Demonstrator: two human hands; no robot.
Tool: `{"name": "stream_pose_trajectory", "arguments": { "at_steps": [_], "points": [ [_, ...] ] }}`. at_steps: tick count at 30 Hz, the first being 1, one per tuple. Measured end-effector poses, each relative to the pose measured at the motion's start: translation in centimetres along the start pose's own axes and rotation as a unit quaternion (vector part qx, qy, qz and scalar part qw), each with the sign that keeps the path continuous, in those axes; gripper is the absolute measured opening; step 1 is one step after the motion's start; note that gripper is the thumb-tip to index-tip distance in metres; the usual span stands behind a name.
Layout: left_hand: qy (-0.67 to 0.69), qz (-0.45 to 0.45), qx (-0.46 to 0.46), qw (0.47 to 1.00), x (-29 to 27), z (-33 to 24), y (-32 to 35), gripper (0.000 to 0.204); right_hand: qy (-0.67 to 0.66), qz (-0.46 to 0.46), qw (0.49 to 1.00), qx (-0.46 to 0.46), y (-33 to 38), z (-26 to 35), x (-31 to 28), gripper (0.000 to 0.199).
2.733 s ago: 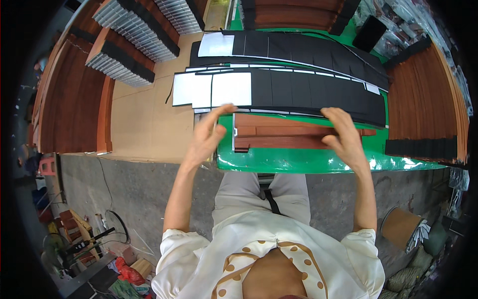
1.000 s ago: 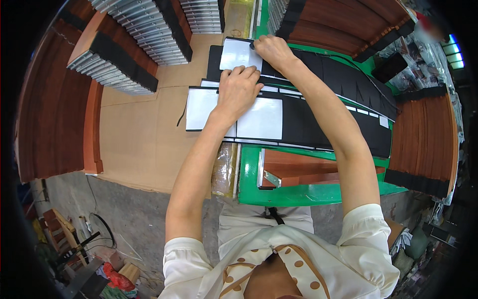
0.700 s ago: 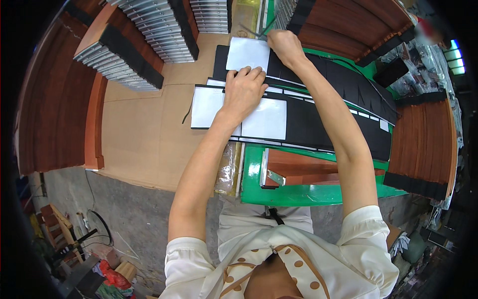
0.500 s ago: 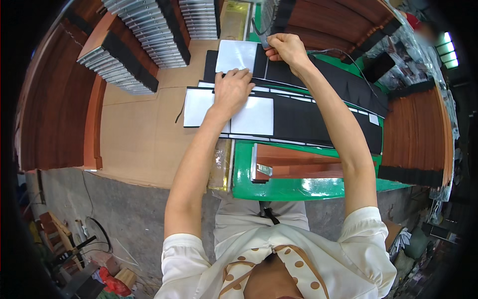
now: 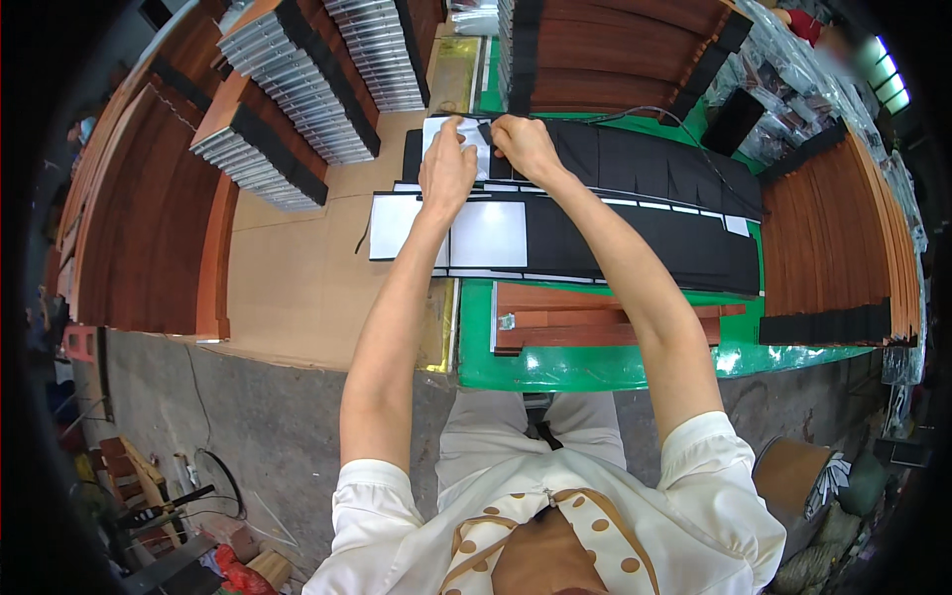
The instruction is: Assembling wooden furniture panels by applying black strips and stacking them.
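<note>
My left hand [image 5: 448, 171] lies over a white sheet [image 5: 433, 139] on the far black panel [image 5: 635, 149], fingers curled in near the sheet's far edge. Just to its right my right hand [image 5: 526, 147] is closed in a pinch beside a small dark piece; the fingers hide most of what it holds. Between the hands the sheet looks creased. Nearer to me lies another long black panel [image 5: 635, 243], with a white sheet [image 5: 488, 235] and a second white sheet [image 5: 395, 220] side by side at its left end.
Reddish-brown slats [image 5: 575, 322] lie on the green table cover [image 5: 595, 369] near its front edge. Tall stacks with ridged silver sides [image 5: 297, 79] stand at the far left on brown board [image 5: 288, 268]. Brown panel stacks [image 5: 823, 238] rise at the right. A dark cable [image 5: 684, 129] crosses the back.
My right hand has come nearer and left, down beside the left hand; the grey tool-like piece it held no longer shows clearly. My left hand has moved up onto the far sheet, its fingers curling.
</note>
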State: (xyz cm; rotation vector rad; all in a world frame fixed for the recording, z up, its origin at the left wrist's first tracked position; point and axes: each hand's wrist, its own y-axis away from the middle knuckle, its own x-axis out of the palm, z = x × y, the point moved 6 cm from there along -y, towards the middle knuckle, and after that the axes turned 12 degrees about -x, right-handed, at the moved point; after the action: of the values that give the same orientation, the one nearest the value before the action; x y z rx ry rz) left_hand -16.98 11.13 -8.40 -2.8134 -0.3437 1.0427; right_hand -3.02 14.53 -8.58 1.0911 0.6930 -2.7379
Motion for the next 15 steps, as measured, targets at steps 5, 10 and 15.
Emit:
{"name": "stream_pose_trajectory", "arguments": {
  "at_steps": [5, 10, 15],
  "points": [
    [0.115, -0.017, -0.078, 0.99, -0.2, 0.7, -2.7, 0.051, 0.056, 0.008, 0.998, -0.024, -0.2, 0.7, 1.8, 0.021],
    [0.268, 0.018, -0.195, 0.943, 0.7, 2.9, -3.9, 0.036, -0.106, -0.016, 0.994, 0.019, -0.1, -0.5, 0.9, 0.023],
    [0.283, 0.17, -0.195, 0.924, -1.4, 0.9, 0.4, 0.027, -0.4, 0.047, 0.9, 0.169, 2.5, 1.7, -0.6, 0.025]
  ]
}}
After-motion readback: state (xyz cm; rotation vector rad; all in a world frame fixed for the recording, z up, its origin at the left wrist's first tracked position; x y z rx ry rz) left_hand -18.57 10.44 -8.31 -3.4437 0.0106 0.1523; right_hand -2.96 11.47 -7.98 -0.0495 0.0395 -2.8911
